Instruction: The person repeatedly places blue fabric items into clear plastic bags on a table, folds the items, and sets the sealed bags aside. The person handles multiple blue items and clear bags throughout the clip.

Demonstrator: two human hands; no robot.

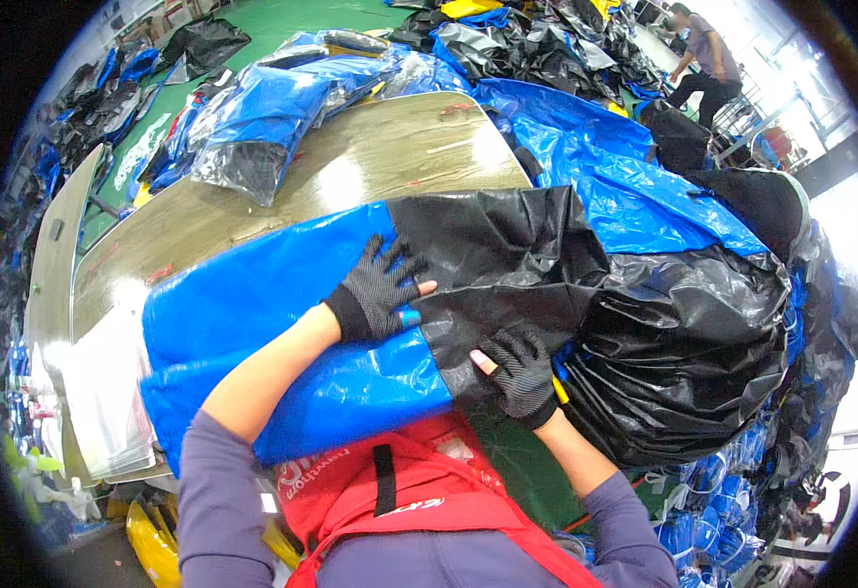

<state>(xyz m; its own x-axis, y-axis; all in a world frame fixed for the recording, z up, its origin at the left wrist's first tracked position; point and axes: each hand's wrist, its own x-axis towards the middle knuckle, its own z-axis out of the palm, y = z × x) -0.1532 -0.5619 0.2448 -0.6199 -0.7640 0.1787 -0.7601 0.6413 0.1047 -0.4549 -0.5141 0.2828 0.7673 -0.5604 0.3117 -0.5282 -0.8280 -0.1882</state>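
Pressing open right hand at 4 o'clock and open left hand at 9 o'clock onto blue-and-black sheet across centre, apparently in flattening step and likely needing even outward smoothing next, with table top beyond at 12 o'clock.

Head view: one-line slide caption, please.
Gloved left hand and gloved right hand rest on a blue-and-black plastic sheet lying partly across a table.

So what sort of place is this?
Probably a workshop or factory floor: there's a worktable, heaps of black and blue plastic-looking material, and another person in the background.
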